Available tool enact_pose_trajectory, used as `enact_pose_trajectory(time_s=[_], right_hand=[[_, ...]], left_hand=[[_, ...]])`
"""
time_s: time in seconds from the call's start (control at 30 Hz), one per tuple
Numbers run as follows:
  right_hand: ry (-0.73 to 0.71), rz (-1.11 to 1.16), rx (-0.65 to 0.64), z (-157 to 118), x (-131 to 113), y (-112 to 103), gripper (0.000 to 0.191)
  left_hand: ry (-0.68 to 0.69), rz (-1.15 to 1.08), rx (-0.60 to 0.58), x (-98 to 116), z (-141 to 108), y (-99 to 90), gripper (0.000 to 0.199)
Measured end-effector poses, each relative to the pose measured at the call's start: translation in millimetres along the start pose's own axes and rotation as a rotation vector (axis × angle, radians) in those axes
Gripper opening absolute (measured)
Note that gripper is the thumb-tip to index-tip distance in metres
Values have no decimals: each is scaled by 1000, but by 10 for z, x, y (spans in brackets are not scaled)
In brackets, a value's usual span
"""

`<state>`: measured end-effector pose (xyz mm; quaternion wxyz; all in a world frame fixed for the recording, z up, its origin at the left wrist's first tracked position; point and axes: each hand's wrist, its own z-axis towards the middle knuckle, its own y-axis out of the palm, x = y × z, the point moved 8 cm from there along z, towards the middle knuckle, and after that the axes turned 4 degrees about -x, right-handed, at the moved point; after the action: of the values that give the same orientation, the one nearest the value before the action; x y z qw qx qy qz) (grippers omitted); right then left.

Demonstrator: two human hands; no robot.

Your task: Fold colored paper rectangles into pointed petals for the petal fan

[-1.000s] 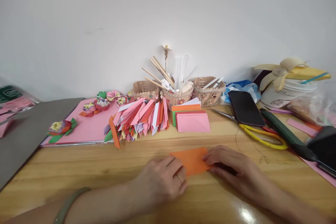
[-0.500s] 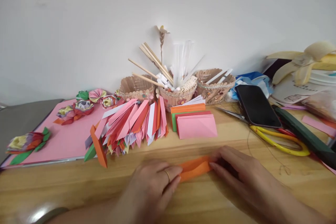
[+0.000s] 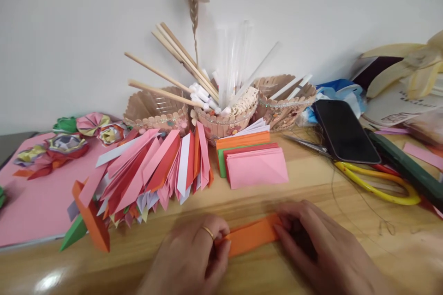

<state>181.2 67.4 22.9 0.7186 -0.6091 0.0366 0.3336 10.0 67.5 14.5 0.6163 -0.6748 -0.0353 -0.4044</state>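
Observation:
An orange folded paper strip (image 3: 254, 236) stretches between my two hands, just above or on the wooden table. My left hand (image 3: 194, 251), with a ring on one finger, pinches its left end between thumb and fingers. At the right end, my right hand (image 3: 316, 239) grips the strip's corner with thumb and fingertips. Beyond the strip stands a stack of folded pink paper (image 3: 258, 168), with red, green, orange and white folded sheets behind it. To the left lies a fanned pile of folded paper pieces (image 3: 148, 170) in pink, red, white and orange.
Decorated baskets (image 3: 224, 126) hold sticks and clear tubes along the wall. On the right are a phone (image 3: 346, 131), yellow-handled scissors (image 3: 377, 184), loose thread (image 3: 387, 228) and a dark green bar (image 3: 408, 166). Paper flowers (image 3: 67, 143) rest on a pink sheet (image 3: 31, 212) at left.
The strip's raised upper layer now lies flatter, and the strip shows a smooth face. Both hands still hold its ends. The camera view has shifted closer to the table.

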Motion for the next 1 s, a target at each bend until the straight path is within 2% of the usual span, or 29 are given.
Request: enact_pose_trajectory(time_s=[0.13, 0.4, 0.77, 1.0], right_hand=[[0, -26, -7, 15, -3, -3, 2], [-1, 9, -41, 72, -1, -13, 3], [-3, -57, -87, 93, -22, 7, 11], [-54, -93, -59, 110, -68, -10, 16]], left_hand=[[-29, -20, -52, -37, 13, 36, 11], [17, 62, -55, -15, 29, 30, 13], [-144, 161, -165, -41, 28, 36, 18], [-85, 177, -148, -15, 29, 26, 16]])
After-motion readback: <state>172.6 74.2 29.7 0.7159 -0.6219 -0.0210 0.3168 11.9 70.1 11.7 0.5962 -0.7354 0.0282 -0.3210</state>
